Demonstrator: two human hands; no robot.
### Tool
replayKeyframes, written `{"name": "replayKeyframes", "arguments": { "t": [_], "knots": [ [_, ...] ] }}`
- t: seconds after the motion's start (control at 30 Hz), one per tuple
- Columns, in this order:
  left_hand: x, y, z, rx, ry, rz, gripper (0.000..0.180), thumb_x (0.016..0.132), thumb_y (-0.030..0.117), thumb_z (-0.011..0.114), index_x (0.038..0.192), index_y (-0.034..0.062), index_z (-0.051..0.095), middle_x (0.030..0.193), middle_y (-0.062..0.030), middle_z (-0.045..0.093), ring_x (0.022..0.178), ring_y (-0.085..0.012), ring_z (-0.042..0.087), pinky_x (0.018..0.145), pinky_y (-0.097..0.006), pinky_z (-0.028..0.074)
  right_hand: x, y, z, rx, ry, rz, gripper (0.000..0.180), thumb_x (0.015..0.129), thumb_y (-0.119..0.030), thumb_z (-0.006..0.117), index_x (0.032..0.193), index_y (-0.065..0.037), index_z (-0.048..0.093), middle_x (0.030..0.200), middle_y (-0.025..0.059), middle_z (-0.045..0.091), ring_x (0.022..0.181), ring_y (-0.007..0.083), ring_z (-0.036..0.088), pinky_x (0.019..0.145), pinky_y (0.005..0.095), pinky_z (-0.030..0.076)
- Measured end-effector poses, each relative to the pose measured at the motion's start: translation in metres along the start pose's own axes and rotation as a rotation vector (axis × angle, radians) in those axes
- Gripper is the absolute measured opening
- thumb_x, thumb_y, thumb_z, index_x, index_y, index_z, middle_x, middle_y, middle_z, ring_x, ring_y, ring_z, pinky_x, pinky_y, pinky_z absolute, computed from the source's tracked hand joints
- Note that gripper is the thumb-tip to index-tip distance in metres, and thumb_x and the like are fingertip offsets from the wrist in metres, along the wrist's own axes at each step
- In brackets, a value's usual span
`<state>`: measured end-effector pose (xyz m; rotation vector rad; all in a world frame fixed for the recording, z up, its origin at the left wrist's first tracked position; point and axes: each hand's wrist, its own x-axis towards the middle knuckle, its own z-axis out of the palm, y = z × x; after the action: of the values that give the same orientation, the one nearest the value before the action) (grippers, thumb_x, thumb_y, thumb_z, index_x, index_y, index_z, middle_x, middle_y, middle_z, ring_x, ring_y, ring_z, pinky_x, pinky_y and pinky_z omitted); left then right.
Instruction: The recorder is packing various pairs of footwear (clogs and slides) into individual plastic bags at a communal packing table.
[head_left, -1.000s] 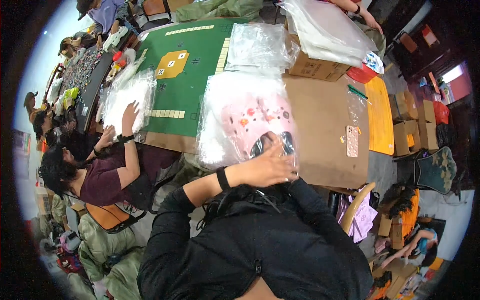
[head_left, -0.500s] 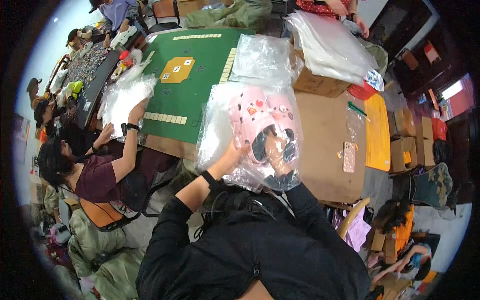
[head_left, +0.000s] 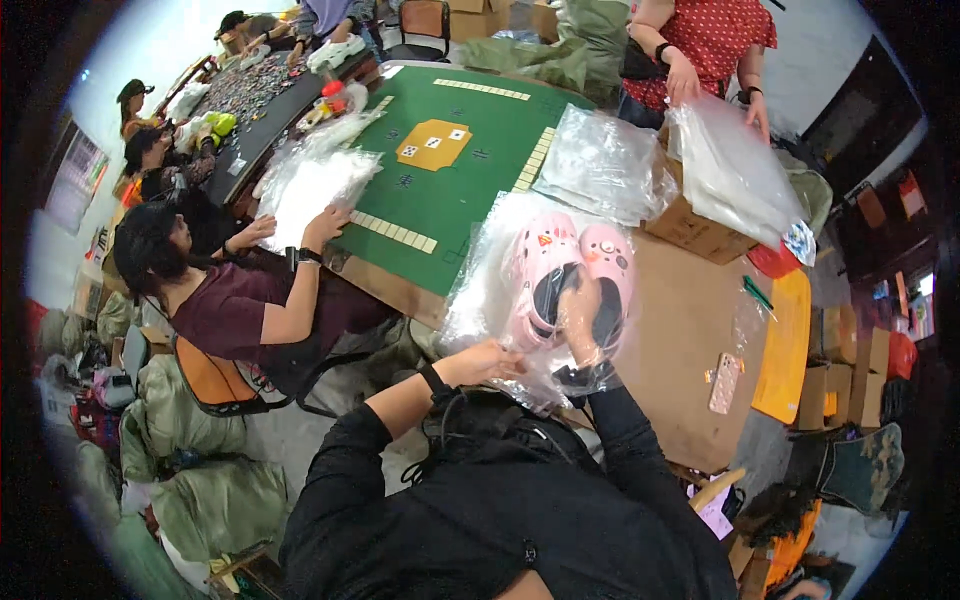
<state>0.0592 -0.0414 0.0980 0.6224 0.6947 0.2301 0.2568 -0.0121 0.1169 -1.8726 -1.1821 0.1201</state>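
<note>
A pair of pink clogs (head_left: 545, 250) with dark insoles and small charms lies inside a clear plastic bag (head_left: 475, 290) at the table's near edge. My right hand (head_left: 578, 315) reaches through the bag's near opening and grips the clogs where their inner sides meet; its fingertips are partly hidden in the shoes. My left hand (head_left: 485, 362) pinches the near rim of the bag, left of the opening. Film covers both shoes and part of my right wrist.
A green mahjong mat (head_left: 420, 200) bears tile rows. Flat clear bags (head_left: 605, 165) lie beyond the clogs, and more top a cardboard box (head_left: 700, 222). A phone (head_left: 726, 383) lies right. A person at left handles bags (head_left: 320, 190); another in red stands behind the box.
My left hand has slid from the clog's side to the bag's near rim. The view has shifted, and the person in red now has hands on the bag stack.
</note>
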Motion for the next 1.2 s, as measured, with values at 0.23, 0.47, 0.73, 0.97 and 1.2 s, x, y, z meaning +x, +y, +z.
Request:
{"name": "replayKeyframes", "arguments": {
  "t": [0.23,0.47,0.73,0.97,1.2],
  "knots": [
    [0.0,0.011,-0.013,0.192,0.114,0.067,0.029,0.091,0.02,0.051,0.106,-0.004,0.052,0.107,-0.0102,0.056,0.104,-0.0219,0.053,0.092,-0.036,0.043,0.03,0.052,0.034,0.149,-0.292,-0.2,0.028,0.074,-0.013,0.05,0.098,-0.002,0.06,0.08,0.0253,0.057,0.079,0.0415,0.054,0.07,0.0485,0.041],
    [0.012,0.012,-0.014,0.262,0.138,0.101,0.026,0.092,0.014,0.047,0.11,-0.0038,0.049,0.113,-0.0149,0.054,0.11,-0.0223,0.051,0.095,-0.032,0.041,-0.016,0.029,-0.039,-0.155,-0.666,-0.25,0.047,0.083,-0.028,0.055,0.126,-0.009,0.048,0.133,0.023,0.037,0.119,0.0398,0.04,0.1,0.0431,0.031],
    [0.013,-0.016,-0.045,0.078,0.184,0.078,0.025,0.091,0.014,0.041,0.104,-0.006,0.048,0.114,-0.0192,0.054,0.111,-0.0266,0.052,0.096,-0.034,0.04,-0.045,0.056,-0.138,0.137,-0.463,0.231,0.06,0.078,-0.024,0.065,0.129,-0.004,0.041,0.136,0.0212,0.034,0.127,0.0344,0.031,0.103,0.0421,0.027],
    [0.009,-0.007,-0.023,0.06,0.205,0.035,0.029,0.088,0.007,0.048,0.112,-0.0097,0.045,0.116,-0.0221,0.052,0.112,-0.0284,0.05,0.097,-0.036,0.039,-0.027,0.027,-0.093,-0.248,-0.612,-0.297,0.094,0.061,-0.045,0.076,0.137,-0.016,0.03,0.142,0.022,0.022,0.132,0.0392,0.018,0.104,0.0494,0.022],
    [0.028,0.006,0.005,-0.159,0.044,0.259,0.023,0.089,0.01,0.049,0.109,-0.0019,0.052,0.11,-0.009,0.057,0.106,-0.0176,0.051,0.095,-0.03,0.036,-0.053,0.018,-0.025,-0.193,-0.414,-0.31,0.106,0.056,-0.031,0.08,0.136,0.002,0.019,0.138,0.0284,0.023,0.126,0.0403,0.027,0.097,0.0502,0.028]
  ]
}}
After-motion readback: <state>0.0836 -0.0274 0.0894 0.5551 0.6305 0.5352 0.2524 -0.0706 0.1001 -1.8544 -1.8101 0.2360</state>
